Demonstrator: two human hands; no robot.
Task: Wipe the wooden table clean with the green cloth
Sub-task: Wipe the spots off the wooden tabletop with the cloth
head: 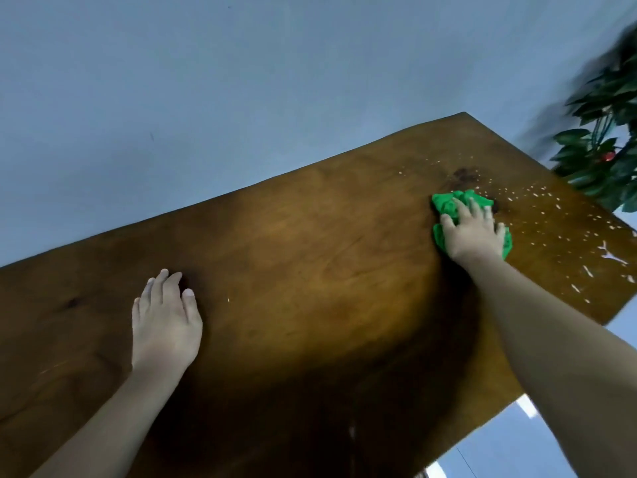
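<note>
A brown wooden table (pixel 310 257) fills the middle of the view. My right hand (pixel 474 232) presses flat on a crumpled green cloth (pixel 448 203) at the table's far right. White crumbs and streaks (pixel 558 219) are scattered over the wood to the right of the cloth, up to the right edge. A dark stain (pixel 465 175) lies just beyond the cloth. My left hand (pixel 165 322) rests palm down on the bare wood at the near left, fingers spread, holding nothing. One small white speck (pixel 228 300) lies just right of it.
A leafy green plant with a red berry (pixel 606 146) stands past the table's far right corner. A blue-grey wall (pixel 241 81) lies behind the far edge. Shiny floor (pixel 517 439) shows past the right edge.
</note>
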